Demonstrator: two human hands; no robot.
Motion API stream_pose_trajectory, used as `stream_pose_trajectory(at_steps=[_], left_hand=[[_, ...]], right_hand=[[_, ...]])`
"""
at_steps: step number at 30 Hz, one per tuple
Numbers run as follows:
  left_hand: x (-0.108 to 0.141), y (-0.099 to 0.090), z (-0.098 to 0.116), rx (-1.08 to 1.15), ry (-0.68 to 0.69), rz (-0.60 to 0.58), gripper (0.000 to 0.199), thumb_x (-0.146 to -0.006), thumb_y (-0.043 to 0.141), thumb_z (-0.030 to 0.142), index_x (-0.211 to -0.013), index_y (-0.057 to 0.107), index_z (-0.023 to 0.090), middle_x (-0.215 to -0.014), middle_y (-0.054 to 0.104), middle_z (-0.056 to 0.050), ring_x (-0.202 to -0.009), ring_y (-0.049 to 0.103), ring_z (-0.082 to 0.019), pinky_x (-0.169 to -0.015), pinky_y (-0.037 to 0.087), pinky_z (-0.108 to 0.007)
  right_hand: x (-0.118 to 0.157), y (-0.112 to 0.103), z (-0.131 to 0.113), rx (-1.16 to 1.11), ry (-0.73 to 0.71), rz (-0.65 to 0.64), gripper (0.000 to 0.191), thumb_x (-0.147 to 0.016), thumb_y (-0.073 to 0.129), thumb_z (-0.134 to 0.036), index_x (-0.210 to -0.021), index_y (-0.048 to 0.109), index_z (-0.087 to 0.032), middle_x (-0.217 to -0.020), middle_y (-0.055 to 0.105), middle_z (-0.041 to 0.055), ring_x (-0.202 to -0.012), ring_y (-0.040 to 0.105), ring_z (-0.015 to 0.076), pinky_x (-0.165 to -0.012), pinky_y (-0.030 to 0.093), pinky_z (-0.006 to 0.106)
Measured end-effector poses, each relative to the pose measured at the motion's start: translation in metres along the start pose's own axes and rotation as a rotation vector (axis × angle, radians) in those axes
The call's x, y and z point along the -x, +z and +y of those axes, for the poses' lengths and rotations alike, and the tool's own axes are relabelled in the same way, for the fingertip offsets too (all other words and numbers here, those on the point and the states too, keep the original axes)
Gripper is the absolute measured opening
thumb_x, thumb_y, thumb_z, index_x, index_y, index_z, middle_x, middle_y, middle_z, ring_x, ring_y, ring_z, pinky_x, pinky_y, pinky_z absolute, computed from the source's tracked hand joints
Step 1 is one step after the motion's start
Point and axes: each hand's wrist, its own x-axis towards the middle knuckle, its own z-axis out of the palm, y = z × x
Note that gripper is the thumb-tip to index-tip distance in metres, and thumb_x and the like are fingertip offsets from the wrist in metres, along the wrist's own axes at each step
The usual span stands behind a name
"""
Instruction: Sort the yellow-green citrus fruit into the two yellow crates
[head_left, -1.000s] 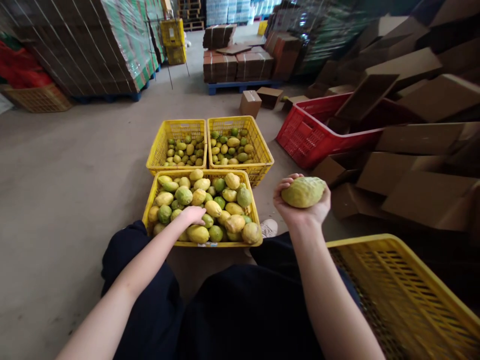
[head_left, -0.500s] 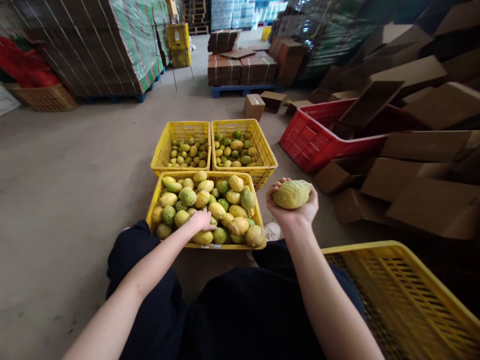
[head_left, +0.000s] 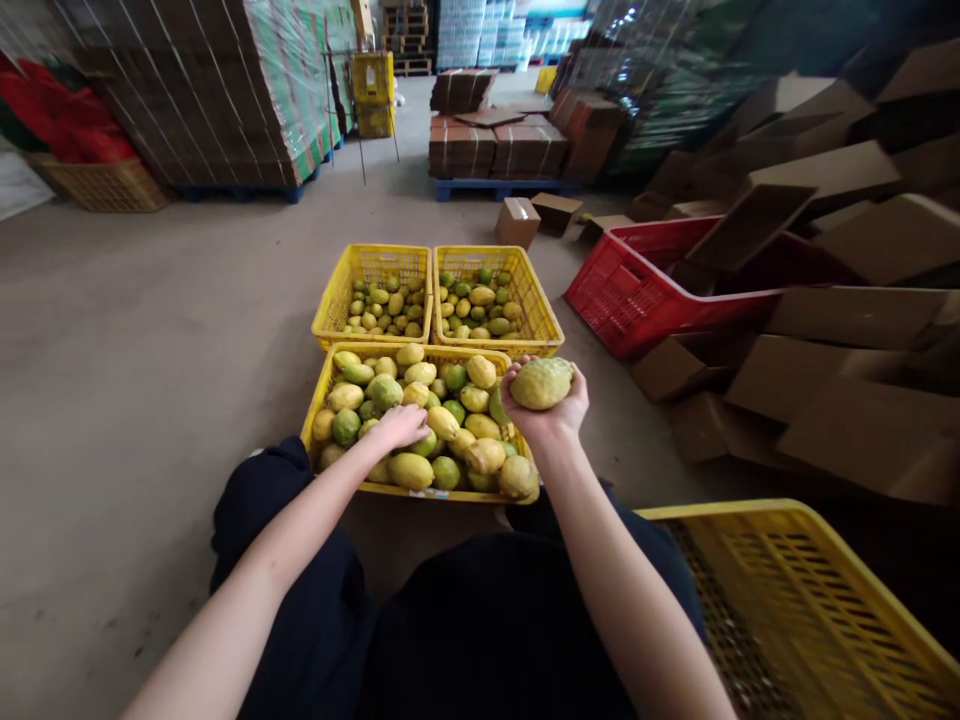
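Observation:
My right hand (head_left: 546, 415) cups a large bumpy yellow-green citrus fruit (head_left: 541, 383), palm up, above the right edge of the near yellow crate (head_left: 420, 492). That crate is piled with several yellow and green fruits (head_left: 442, 423). My left hand (head_left: 397, 425) lies on the pile near its middle, fingers curled over a fruit; whether it grips one I cannot tell. Two more yellow crates, left (head_left: 336, 300) and right (head_left: 541, 305), stand just behind and hold several smaller fruits.
An empty yellow crate (head_left: 795, 600) sits at my right knee. A red crate (head_left: 637, 290) and flattened cardboard boxes (head_left: 832, 330) lie to the right. Wrapped pallets (head_left: 210, 90) and stacked cartons (head_left: 499, 145) stand at the back across bare concrete floor.
My right hand has carried the large fruit leftward, from beside the near crate to over its right edge. My left hand has stayed on the pile, shifting only slightly.

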Motion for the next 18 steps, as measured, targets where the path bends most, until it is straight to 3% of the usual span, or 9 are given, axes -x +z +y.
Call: stream_pose_trajectory(at_steps=[3,6,10,14,18], left_hand=[[0.002,0.011,-0.003,0.203,-0.048,0.077,0.018,-0.080,0.073,0.033,-0.089,0.069,0.019,-0.106,0.069,-0.013,-0.109,0.064,-0.037,-0.102,0.044,-0.048],[-0.001,0.031,-0.003,0.520,-0.117,0.190,0.034,-0.057,0.090,0.029,-0.071,0.061,0.020,-0.091,0.068,-0.010,-0.115,0.060,-0.041,-0.105,0.041,-0.051],[-0.012,0.039,-0.002,1.106,-0.122,0.352,0.045,-0.056,0.092,0.036,-0.055,0.049,0.023,-0.074,0.062,-0.006,-0.123,0.057,-0.039,-0.103,0.046,-0.042],[-0.016,0.000,-0.003,1.467,-0.158,0.435,0.035,-0.071,0.085,0.034,-0.058,0.054,0.025,-0.068,0.062,-0.005,-0.120,0.060,-0.032,-0.096,0.050,-0.031],[-0.002,-0.055,0.000,1.690,-0.087,0.354,0.010,-0.078,0.078,0.018,-0.081,0.068,0.018,-0.084,0.073,-0.007,-0.103,0.067,-0.027,-0.096,0.053,-0.033]], right_hand=[[-0.006,-0.002,0.007,0.020,0.015,0.021,0.034,-0.090,0.044,-0.049,-0.097,0.062,-0.020,-0.071,0.068,0.0045,-0.061,0.064,0.0179,-0.050,0.058,0.028],[-0.009,-0.006,0.014,0.045,0.037,0.019,0.033,-0.088,0.047,-0.048,-0.098,0.062,-0.021,-0.072,0.069,0.0039,-0.061,0.065,0.0182,-0.051,0.059,0.029],[-0.009,-0.007,0.020,0.128,0.065,0.024,0.030,-0.088,0.048,-0.047,-0.094,0.063,-0.022,-0.070,0.069,0.0033,-0.061,0.066,0.0185,-0.051,0.058,0.029],[-0.009,-0.004,0.023,0.246,0.112,0.067,0.032,-0.091,0.045,-0.047,-0.088,0.063,-0.022,-0.067,0.069,0.0041,-0.060,0.066,0.0191,-0.053,0.059,0.031],[-0.016,-0.006,0.034,0.387,0.121,0.046,0.027,-0.091,0.052,-0.045,-0.084,0.064,-0.021,-0.068,0.071,0.0043,-0.060,0.067,0.0195,-0.055,0.061,0.033]])
